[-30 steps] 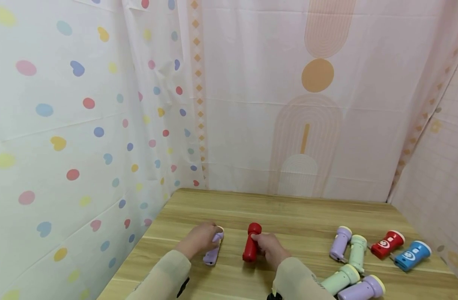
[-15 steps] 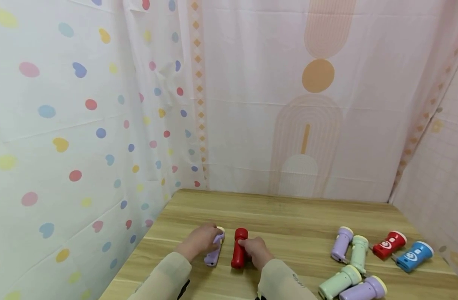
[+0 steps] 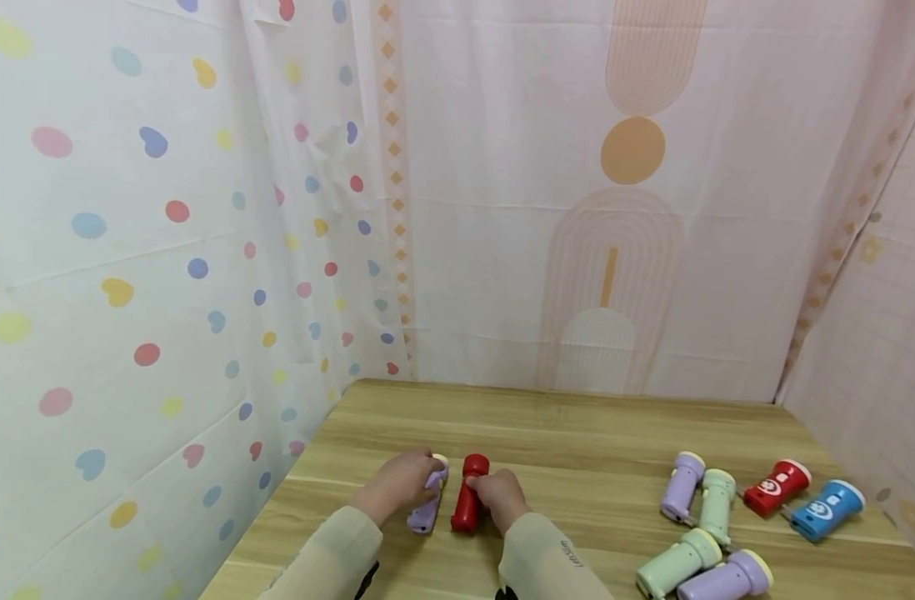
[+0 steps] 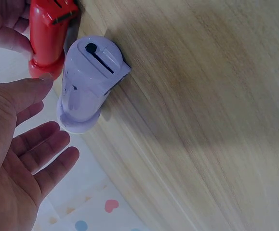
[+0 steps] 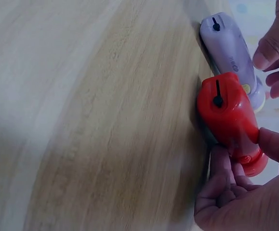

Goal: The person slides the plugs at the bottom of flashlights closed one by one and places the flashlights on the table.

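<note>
A purple toy flashlight [image 3: 426,510] lies on the wooden table [image 3: 562,425], its slotted base facing the left wrist view. Over its head end hovers my left hand [image 3: 402,482]; in the left wrist view the fingers are spread and relaxed, with no clear contact. Just to the right of it lies a red flashlight [image 3: 467,508]. My right hand [image 3: 502,497] holds this red one, thumb on one side and curled fingers on the other, as the right wrist view shows. The two flashlights lie side by side, nearly parallel, close together.
On the right lie several more flashlights: a purple one [image 3: 682,486], a green one [image 3: 717,505], a red one [image 3: 777,487], a blue one [image 3: 827,510], another green one [image 3: 678,563] and another purple one [image 3: 727,577]. Patterned curtains [image 3: 487,208] enclose the table.
My right hand has brought the red flashlight leftward across the table, up beside the purple one. My left hand has stayed at the purple flashlight.
</note>
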Demonstrator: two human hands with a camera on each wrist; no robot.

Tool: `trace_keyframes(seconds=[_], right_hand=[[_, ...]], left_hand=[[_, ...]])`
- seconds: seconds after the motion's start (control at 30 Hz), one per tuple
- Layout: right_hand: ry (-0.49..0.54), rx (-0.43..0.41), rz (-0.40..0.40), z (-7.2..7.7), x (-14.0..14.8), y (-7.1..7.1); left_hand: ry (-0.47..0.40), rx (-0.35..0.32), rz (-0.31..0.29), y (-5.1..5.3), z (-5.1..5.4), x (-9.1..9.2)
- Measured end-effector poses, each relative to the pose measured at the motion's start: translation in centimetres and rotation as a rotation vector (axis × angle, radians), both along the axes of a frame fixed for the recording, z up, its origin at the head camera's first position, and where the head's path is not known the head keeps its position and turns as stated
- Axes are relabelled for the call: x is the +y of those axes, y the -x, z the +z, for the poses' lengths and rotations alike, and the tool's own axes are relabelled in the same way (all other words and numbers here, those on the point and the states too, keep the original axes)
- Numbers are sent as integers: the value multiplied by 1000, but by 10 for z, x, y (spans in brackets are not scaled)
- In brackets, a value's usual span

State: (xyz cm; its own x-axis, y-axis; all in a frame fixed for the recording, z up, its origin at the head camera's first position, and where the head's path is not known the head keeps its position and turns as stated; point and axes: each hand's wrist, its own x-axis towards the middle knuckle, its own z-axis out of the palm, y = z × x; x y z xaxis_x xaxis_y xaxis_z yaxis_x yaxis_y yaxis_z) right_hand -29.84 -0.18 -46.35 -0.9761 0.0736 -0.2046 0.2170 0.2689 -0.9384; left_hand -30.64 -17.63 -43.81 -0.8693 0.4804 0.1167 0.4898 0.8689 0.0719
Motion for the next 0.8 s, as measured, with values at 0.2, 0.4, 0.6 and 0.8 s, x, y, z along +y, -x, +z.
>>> trace_keyframes(seconds=[0.2, 0.4, 0.6, 0.8], right_hand=[[-82, 9, -8, 0, -7, -3], [-79, 36, 28, 2, -1, -5], [-90, 29, 51, 3, 8, -5], [-77, 0, 53, 5, 16, -4]], left_hand=[[-12, -2, -3, -1, -1, 1], [-1, 4, -4, -3, 1, 2], [-10, 25, -11, -3, -1, 6], [-22, 18, -17, -3, -4, 11]])
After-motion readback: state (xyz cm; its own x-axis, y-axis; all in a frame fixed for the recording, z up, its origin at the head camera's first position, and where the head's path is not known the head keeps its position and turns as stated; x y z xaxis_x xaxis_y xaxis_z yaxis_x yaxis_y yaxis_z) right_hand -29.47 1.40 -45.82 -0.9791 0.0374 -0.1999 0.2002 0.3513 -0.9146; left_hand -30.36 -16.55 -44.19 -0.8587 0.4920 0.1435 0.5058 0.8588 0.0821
